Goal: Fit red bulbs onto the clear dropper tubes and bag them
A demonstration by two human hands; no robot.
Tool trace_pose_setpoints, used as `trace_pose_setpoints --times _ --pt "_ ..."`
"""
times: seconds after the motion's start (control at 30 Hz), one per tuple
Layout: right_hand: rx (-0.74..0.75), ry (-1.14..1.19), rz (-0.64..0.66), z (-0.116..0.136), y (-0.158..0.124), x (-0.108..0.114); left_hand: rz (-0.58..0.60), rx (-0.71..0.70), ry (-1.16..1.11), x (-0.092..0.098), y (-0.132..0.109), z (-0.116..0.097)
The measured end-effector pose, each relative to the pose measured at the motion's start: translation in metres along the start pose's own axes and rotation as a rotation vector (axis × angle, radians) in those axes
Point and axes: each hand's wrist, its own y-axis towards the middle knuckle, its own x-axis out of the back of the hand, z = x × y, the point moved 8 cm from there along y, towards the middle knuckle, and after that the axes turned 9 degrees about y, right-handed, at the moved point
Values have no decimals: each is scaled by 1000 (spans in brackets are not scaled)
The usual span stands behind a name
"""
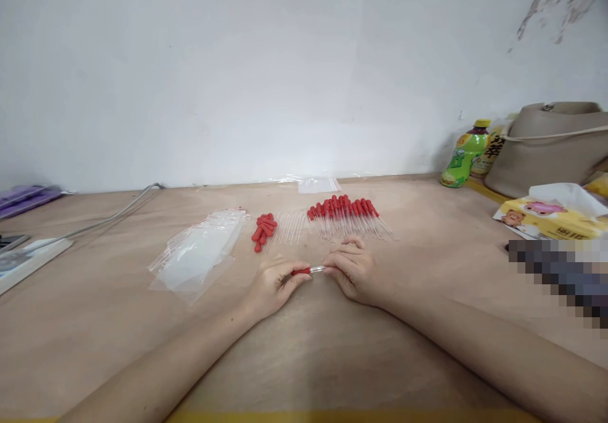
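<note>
My left hand [278,284] pinches a red rubber bulb [301,271] between thumb and fingers. From the bulb's right end a clear glass dropper tube [316,269] runs into my right hand [351,270], whose fingers are closed on it. The bulb and tube meet end to end, lying level above the table. Just beyond my left hand lies a small pile of loose red bulbs [264,230]. Beside it several bare glass tubes [291,227] lie in a row. Beyond my right hand are many droppers with red bulbs fitted [342,211], laid side by side.
Clear zip bags [202,252] lie fanned out at left, and another bag [319,185] is by the wall. A grey cable [118,211] leads to a power strip [33,261]. At right stand a green bottle [465,157], a beige bag [546,151] and a tissue pack [546,211].
</note>
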Motion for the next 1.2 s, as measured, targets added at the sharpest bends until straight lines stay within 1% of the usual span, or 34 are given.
trace_pose_setpoints --times 0.13,0.27,0.4,0.47,0.6,0.67,0.7,0.77,0.93,1.0,1.1,1.2 --pt "-12 -24 11 1 -1 -5 -12 -5 5 0 -1 1" --pt "-29 -34 46 3 1 -10 3 -31 7 -2 -1 -2" --pt "-80 -58 100 1 5 -13 6 37 1 -3 0 6" --pt "-83 -111 130 1 8 -13 7 64 4 -4 0 10" --pt "-30 -285 196 3 9 -10 19 54 64 -3 1 14" --pt "-56 -346 209 -4 7 -6 27 71 98 -2 2 17" --pt "-101 -351 205 -10 6 -2 35 82 111 -2 2 19" --pt "-253 -307 165 -31 5 9 67 87 123 -3 3 20" --pt "-764 -123 -11 -106 -5 42 164 55 120 -11 4 16" --pt "-923 -148 -48 -132 -9 51 165 47 114 -12 4 15" --pt "-1053 -225 -52 -155 -13 56 155 39 107 -12 4 14" --pt "-1142 -284 -32 -166 -18 53 161 46 110 -12 4 15"
